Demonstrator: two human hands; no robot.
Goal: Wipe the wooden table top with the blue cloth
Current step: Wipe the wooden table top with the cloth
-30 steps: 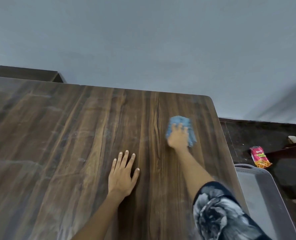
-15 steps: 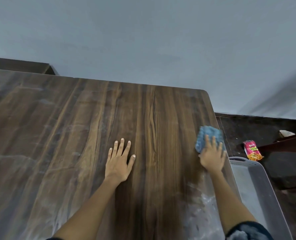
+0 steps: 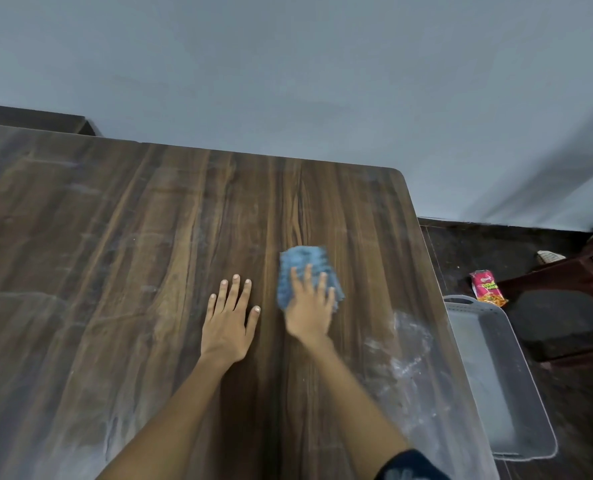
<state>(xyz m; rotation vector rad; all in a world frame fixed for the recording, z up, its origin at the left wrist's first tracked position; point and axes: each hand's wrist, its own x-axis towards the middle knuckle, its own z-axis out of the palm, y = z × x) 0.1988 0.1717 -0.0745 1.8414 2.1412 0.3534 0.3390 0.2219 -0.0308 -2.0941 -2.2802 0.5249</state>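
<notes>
Your right hand (image 3: 308,308) presses the small crumpled blue cloth (image 3: 304,270) flat-fingered against the dark wooden table top (image 3: 142,244), mid-table. Left hand (image 3: 228,318) rests beside it, fingers spread. Cloth looks soft, light; likely bunches, so keep your palm centred over it.

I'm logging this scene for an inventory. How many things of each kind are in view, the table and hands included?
Wooden table top: 1
Blue cloth: 1
Hands: 2, left hand and right hand
Grey plastic tray: 1
Pink snack packet: 1
Total: 6
</notes>
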